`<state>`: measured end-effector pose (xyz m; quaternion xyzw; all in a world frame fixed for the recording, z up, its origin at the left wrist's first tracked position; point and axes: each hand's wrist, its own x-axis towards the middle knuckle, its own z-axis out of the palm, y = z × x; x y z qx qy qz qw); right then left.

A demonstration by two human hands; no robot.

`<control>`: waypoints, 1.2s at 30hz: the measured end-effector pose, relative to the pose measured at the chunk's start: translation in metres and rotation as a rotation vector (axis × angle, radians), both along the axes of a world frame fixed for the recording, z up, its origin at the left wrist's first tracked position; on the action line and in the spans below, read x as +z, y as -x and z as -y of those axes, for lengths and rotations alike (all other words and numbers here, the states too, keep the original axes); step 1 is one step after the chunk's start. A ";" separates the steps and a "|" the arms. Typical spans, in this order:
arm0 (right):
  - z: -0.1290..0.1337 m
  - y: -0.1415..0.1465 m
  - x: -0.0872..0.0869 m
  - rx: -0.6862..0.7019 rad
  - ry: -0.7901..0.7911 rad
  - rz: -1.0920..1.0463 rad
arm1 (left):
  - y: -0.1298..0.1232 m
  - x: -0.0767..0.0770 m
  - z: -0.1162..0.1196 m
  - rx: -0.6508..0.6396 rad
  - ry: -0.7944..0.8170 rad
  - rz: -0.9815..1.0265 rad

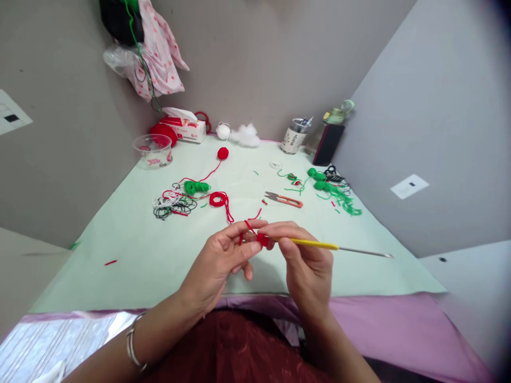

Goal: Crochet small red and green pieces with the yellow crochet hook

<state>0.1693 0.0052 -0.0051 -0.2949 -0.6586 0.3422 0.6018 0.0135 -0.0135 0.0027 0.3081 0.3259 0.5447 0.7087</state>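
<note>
My left hand [229,252] pinches a small red crochet piece [262,240] between thumb and fingers, with red yarn [249,227] running over its index finger. In my right hand [305,260] is a crochet hook with a yellow handle [315,243]; its bare metal end points right, and its other end meets the red piece, where the tip is hidden. Both hands are close together above the front of the table. Just beyond them lies a coil of red yarn [217,199], with strands trailing toward my left hand.
Orange-handled thread snips [284,200] lie past my right hand. Tangled black and white yarn [174,205], a green yarn bundle [196,187] and green crocheted pieces [319,184] are spread about. A clear tub [154,151], tissue box [184,127], pen can [294,138] and phone [329,144] stand at the back.
</note>
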 end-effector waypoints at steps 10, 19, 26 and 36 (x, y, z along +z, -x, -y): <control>0.006 -0.003 -0.009 -0.188 -0.199 0.182 | 0.002 -0.003 -0.006 -0.028 0.160 0.150; 0.000 -0.002 -0.002 0.006 0.076 -0.053 | 0.001 -0.002 -0.002 0.025 0.014 -0.008; 0.006 0.000 -0.010 -0.207 -0.286 0.267 | -0.004 -0.002 -0.003 0.049 0.056 0.045; 0.001 -0.002 -0.003 -0.039 0.123 -0.098 | 0.000 -0.003 -0.004 0.093 0.043 0.044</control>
